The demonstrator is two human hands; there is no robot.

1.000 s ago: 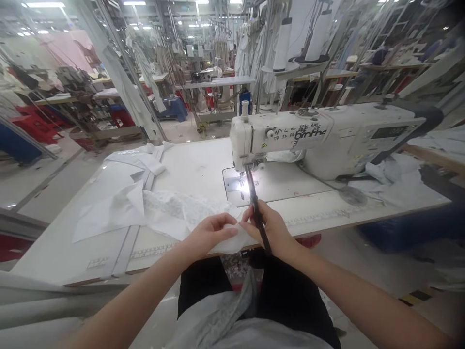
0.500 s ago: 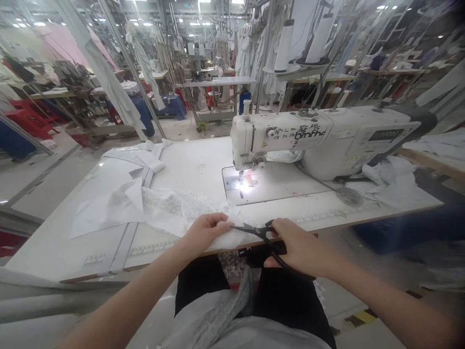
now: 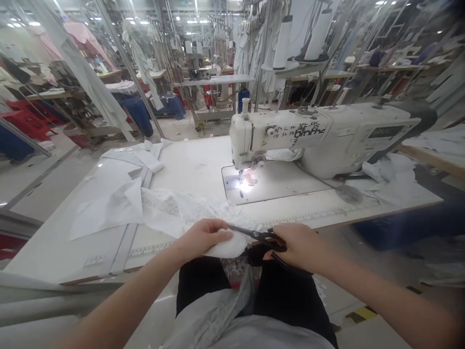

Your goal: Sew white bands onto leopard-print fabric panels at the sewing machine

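Note:
Near the table's front edge, my left hand pinches a white lace fabric between thumb and fingers. A loose flap of this fabric hangs below the thumb, over the edge. In my right hand is a pair of black-handled scissors, pointing left. Their blades lie close together against the fabric, with the tips beside my left fingertips. The rest of the fabric stretches left across the table.
Behind my hands stands a white sewing machine, its lamp lighting the needle plate. White cloth pieces lie on the left, and a crumpled white cloth on the right. Thread cones stand above the machine.
The scissors' handles have come closer together in my right hand. My left hand has turned slightly, and more of the white flap shows beneath its thumb.

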